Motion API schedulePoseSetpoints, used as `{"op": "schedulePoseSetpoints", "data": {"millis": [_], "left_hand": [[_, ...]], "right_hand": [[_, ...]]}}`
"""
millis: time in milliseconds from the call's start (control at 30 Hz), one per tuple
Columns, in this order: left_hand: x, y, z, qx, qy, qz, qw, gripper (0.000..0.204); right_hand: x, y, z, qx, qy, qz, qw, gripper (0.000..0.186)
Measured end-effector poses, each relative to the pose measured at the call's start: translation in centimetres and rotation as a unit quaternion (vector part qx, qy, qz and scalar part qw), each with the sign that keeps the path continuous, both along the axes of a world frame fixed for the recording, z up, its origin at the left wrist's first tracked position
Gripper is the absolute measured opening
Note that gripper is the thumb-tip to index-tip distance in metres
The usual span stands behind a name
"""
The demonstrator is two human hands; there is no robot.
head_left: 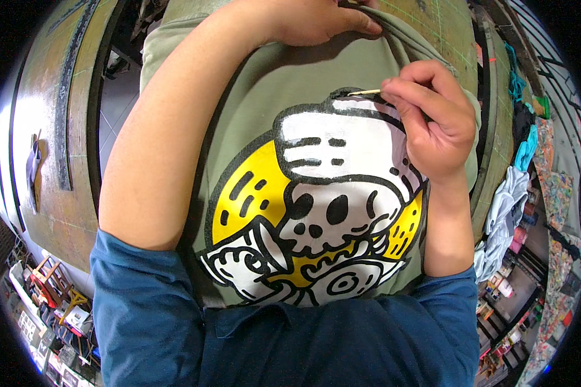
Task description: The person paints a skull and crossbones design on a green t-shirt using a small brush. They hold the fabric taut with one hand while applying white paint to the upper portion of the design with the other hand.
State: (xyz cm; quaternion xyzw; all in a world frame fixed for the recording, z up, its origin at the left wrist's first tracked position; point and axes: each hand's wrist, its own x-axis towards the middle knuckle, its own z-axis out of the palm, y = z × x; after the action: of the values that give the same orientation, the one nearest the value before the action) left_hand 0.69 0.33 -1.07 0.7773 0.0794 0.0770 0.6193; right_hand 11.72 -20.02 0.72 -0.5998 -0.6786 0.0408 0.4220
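Note:
An olive-green T-shirt (252,90) lies spread in front of me. On it is a skull print (329,216) in white, black and yellow, topped by a white shape with thick black outlines. My right hand (432,116) pinches a thin pale stick (366,92), whose dark tip touches the black outline at the top of the print. Whether it ends in bristles is too small to make out. At the far part of the shirt, my left hand (316,24) grips gathered cloth near its thumb. The upper edge of the picture cuts off most of its fingers.
Greenish worktables with grid lines flank the shirt, the left one (45,148) bearing a dark straight strip (68,116). Pale cloths (503,216) hang on the right. Clutter fills the lower left, including a red wooden frame (48,280). A paint-splattered surface (552,187) runs along the far right.

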Motion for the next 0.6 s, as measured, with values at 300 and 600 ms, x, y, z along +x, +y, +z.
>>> {"op": "schedulePoseSetpoints", "data": {"millis": [300, 600], "left_hand": [[-0.07, -0.12, 0.40, 0.055, 0.025, 0.019, 0.998, 0.015], [0.21, 0.04, -0.36, 0.026, 0.010, 0.002, 1.000, 0.015]], "right_hand": [[0.03, -0.07, 0.16, -0.002, -0.010, -0.011, 1.000, 0.023], [0.44, -0.19, 0.29, -0.008, -0.023, -0.008, 1.000, 0.020]]}}
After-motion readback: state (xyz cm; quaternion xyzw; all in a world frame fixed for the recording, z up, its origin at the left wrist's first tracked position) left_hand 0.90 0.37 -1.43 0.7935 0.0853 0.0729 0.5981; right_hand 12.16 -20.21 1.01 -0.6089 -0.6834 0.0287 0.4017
